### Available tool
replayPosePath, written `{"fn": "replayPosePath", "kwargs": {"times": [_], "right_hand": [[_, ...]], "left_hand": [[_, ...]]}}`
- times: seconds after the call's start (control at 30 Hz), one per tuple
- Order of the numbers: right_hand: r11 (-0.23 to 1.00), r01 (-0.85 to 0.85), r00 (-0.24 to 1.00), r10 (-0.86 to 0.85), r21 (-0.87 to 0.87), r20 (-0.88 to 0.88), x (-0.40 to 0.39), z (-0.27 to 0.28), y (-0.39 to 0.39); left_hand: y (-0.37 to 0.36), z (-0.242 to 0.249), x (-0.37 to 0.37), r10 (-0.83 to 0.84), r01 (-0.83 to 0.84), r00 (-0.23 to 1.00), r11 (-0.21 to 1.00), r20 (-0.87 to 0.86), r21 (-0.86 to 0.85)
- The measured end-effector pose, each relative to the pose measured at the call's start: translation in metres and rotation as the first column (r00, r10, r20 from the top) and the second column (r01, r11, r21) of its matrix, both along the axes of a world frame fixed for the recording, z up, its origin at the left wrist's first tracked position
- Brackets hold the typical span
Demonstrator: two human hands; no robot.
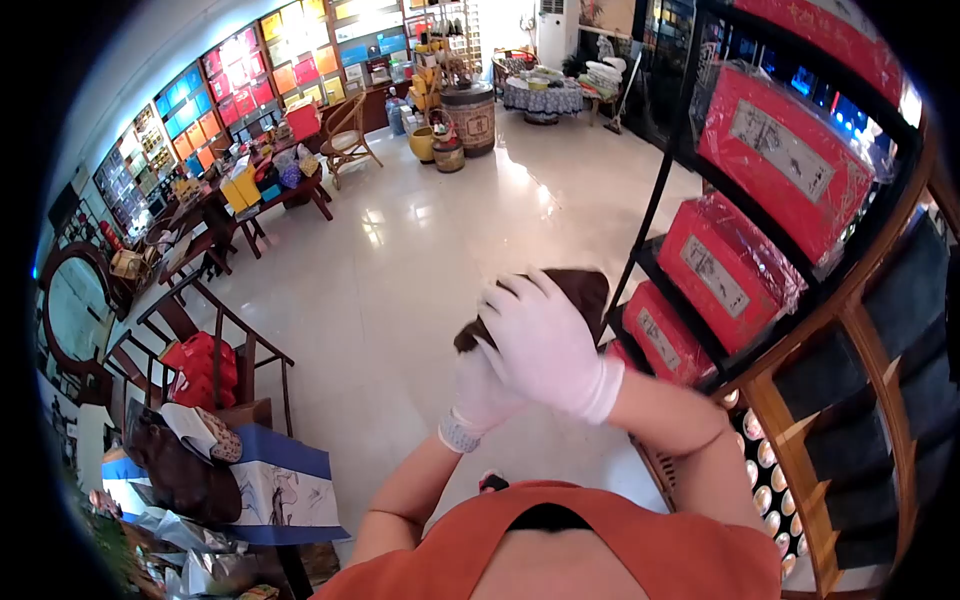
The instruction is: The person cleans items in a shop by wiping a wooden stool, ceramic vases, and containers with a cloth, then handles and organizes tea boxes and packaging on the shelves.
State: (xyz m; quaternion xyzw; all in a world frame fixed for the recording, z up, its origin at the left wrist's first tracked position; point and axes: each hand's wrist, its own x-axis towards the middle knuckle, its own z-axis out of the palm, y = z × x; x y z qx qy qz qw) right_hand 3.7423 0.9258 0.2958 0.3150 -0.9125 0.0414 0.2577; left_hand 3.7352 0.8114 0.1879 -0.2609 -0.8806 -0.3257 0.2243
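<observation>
A dark brown cloth (582, 292) is bunched up in front of my chest, above the floor. My right hand (548, 345), in a white glove, lies over it with bent fingers gripping it. Lower and to the left, my left hand (485, 388), also gloved in white, holds the cloth from beneath; the right hand hides most of its fingers. The two hands touch. Just to the right of the cloth is a black shelf rack (655, 190) with red gift boxes (712, 268) in clear wrap.
Wooden lattice shelving (790, 425) stands close on my right. At my left are a wooden chair frame (265, 350) with a red bag (205, 370), and a blue-and-white box (290, 490). Tiled floor (400, 270) stretches ahead toward a barrel (468, 118) and wall shelves.
</observation>
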Motion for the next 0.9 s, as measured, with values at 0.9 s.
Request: {"fn": "replayPosePath", "kwargs": {"times": [0.9], "right_hand": [[0.740, -0.573, 0.812, 0.572, -0.354, -0.119, 0.024, 0.020, 0.036]], "left_hand": [[-0.014, 0.009, 0.047, -0.751, 0.019, 0.639, 0.234, 0.168, 0.972]]}}
